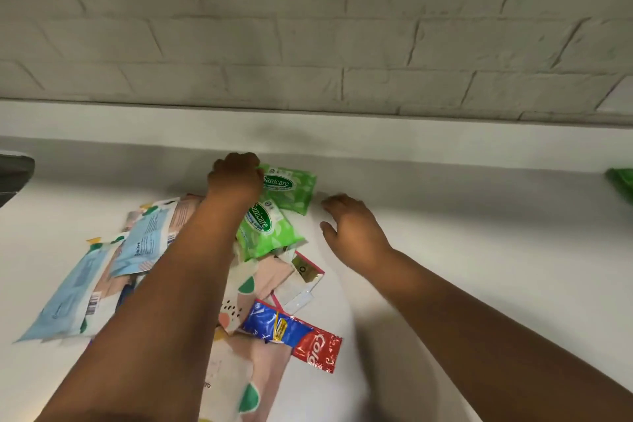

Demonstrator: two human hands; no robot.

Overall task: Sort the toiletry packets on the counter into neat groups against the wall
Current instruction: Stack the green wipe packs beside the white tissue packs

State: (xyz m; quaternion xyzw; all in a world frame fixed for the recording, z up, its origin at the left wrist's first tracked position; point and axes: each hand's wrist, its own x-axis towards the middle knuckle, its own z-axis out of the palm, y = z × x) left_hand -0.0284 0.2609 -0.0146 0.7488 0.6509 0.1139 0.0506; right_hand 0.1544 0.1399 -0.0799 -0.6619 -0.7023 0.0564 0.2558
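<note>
Against wall, left hand (236, 178) on green packet (291, 187)

left hand (236, 178) on green packet (291, 187) | right hand (352, 226) open | counter (479, 233)

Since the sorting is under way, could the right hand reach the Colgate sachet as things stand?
Probably yes: the right hand hovers open over bare counter, and the sachet lies on top of the pile, uncovered.

The head view looks steeply down, close over the counter (479, 250), facing the brick wall (308, 27).
</note>
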